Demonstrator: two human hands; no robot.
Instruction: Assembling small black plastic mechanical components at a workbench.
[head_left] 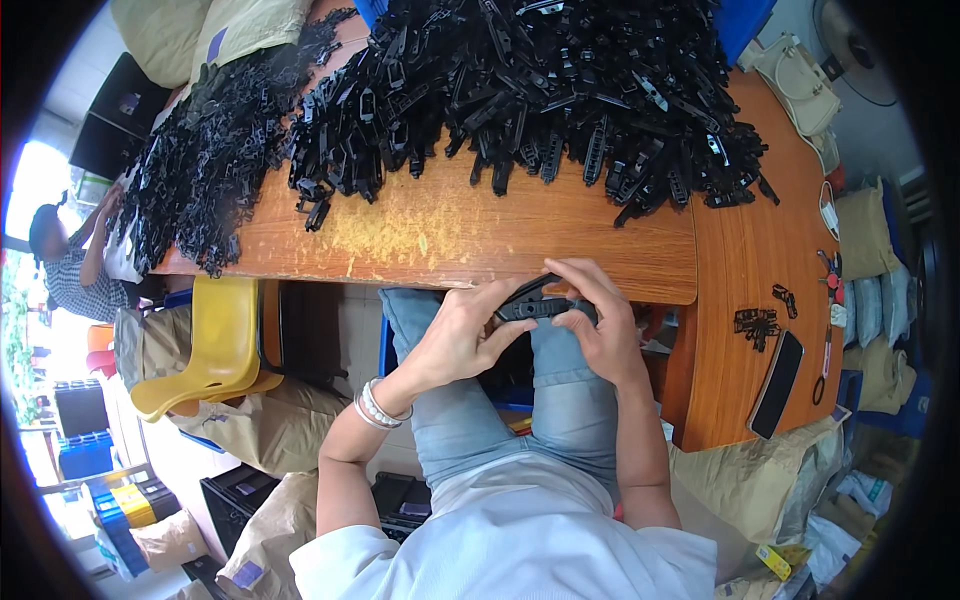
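Note:
Above my lap, just off the table's front edge, both hands grip a black plastic part (538, 304), long and narrow with small holes and raised details. My left hand (470, 330) pinches its left end between thumb and fingers. At the other end, my right hand (603, 325) has its thumb underneath and its fingers bent over the top. The fingers cover parts of both ends. Beyond my hands, a large heap of similar black plastic parts (520, 90) covers the back of the wooden table (450, 240).
A second heap of smaller black pieces (215, 150) lies at left. On the right tabletop are a phone (776, 385), scissors (822, 368), pliers (831, 272) and a few black pieces (757, 326). A yellow chair (222, 340) stands left; another person (75, 255) sits beyond it.

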